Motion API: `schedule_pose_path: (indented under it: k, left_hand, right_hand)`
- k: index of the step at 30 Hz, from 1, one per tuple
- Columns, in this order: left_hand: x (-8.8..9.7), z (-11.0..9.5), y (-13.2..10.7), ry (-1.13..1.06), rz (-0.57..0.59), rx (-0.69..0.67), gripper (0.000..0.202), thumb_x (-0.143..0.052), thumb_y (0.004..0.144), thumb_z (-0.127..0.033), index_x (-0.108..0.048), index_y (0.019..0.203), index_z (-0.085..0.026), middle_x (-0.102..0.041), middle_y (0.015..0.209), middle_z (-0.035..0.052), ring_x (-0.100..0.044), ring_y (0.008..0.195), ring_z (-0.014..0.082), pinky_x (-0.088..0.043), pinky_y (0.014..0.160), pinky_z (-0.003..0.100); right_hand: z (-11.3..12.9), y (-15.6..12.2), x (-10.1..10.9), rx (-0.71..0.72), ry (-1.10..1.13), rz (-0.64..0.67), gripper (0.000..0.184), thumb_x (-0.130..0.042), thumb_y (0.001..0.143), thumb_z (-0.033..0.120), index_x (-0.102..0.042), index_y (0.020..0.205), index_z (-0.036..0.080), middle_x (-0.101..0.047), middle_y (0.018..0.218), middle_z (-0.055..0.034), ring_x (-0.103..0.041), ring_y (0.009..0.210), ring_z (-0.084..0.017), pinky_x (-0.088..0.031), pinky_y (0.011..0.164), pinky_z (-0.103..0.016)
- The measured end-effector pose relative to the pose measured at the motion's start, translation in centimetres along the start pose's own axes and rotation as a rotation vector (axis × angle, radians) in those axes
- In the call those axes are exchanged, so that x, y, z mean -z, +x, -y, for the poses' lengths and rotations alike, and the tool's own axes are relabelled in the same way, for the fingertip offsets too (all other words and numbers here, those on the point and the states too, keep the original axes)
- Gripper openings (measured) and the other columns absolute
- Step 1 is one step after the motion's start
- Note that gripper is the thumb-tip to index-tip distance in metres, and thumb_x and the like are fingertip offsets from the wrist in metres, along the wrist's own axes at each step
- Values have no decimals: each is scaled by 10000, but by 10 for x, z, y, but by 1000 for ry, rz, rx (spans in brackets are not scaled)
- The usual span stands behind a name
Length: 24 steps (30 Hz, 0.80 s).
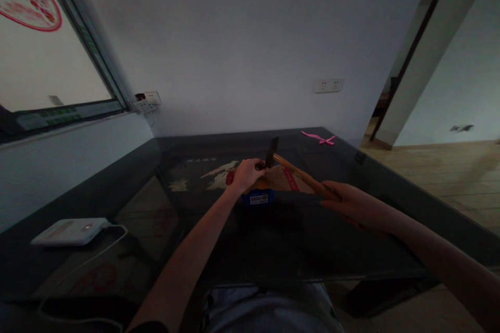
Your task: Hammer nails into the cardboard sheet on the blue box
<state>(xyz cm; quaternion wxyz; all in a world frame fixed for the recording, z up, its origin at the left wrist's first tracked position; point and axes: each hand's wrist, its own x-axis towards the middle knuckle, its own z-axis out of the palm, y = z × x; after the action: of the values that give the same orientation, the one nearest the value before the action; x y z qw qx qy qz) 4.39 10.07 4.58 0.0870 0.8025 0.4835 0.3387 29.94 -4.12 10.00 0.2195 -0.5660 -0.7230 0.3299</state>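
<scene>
My right hand (349, 204) is wrapped round the wooden handle of a hammer (302, 174). The hammer's dark head is raised at the middle of the table, close beside the fingertips of my left hand (249, 173). Those fingers are pinched together; what they hold, if anything, is too dark and small to name. Under my left hand lies a flat tan piece with a speckled surface and a red band (291, 179). Below it sits a blue box with a white label (258, 197), partly hidden by the hand and the tan piece.
All this is on a dark, glossy table (312, 250) set against the wall. A white power bank (72, 231) with a white cable lies at the left. A pink ribbon (322, 139) lies at the far right corner. Wall sockets (329, 86) are above the table.
</scene>
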Motion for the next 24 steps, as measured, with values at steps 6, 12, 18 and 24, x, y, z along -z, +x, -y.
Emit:
schedule_pose_path:
  k: [6, 12, 18, 24]
  left_hand:
    - [-1, 1, 1, 26, -5, -12, 175, -610, 741, -276, -690, 863, -180, -697, 828, 58, -626, 719, 173, -476, 677, 261]
    - [0, -1, 1, 35, 10, 7, 190, -610, 749, -304, -692, 865, -178, -697, 817, 66, -627, 712, 176, -478, 672, 266]
    - [-2, 1, 0, 18, -4, -13, 161, -617, 742, -279, -692, 850, -187, -697, 816, 58, -629, 715, 174, -480, 692, 268]
    - [-3, 4, 0, 38, -3, -27, 170, -614, 743, -283, -688, 861, -185, -693, 826, 64, -627, 722, 180, -478, 680, 272]
  right_hand:
    - [1, -2, -2, -29, 44, -11, 194, -542, 738, 352, -473, 831, 197, -426, 470, 76, -394, 314, -72, -277, 282, -183]
    - [10, -3, -1, -17, 54, -7, 205, -580, 707, 339, -490, 821, 195, -455, 496, 65, -416, 324, -69, -291, 282, -178]
    - [9, -4, 0, -48, 46, -51, 211, -564, 720, 370, -477, 814, 203, -411, 445, 83, -384, 288, -74, -266, 258, -183]
    - [5, 0, -1, -6, 27, -1, 188, -585, 708, 330, -495, 806, 197, -455, 495, 66, -422, 327, -78, -296, 292, -187]
